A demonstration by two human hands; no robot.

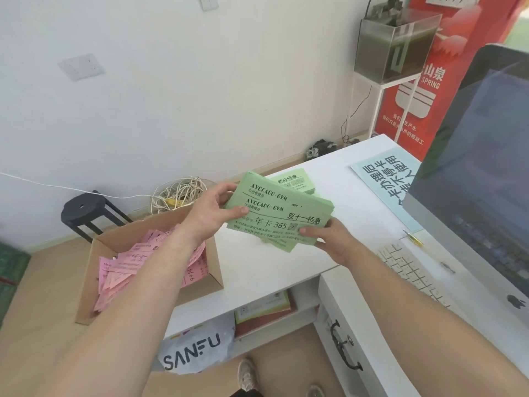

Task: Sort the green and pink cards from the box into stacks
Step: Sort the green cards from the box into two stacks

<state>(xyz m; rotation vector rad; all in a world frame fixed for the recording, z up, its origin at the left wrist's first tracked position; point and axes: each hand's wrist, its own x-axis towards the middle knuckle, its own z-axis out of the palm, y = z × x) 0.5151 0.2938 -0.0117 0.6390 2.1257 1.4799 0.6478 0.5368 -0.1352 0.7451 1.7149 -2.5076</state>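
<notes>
Two hands, left hand (213,209) and right hand (329,239), pinch green cards (280,216) printed "AVOCADO·GYM" and "年卡 365"; pink cards (137,265) fill the box (200,285).

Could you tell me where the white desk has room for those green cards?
Bare white desk lies under the held green cards, between the brown cardboard box and the white keyboard, and behind between the small green card stack and the pale blue paper sign. The right side is crowded.

Loosely fanned green cards (282,214) are held right of the cardboard box (86,285) of jumbled pink cards (128,267).
</notes>
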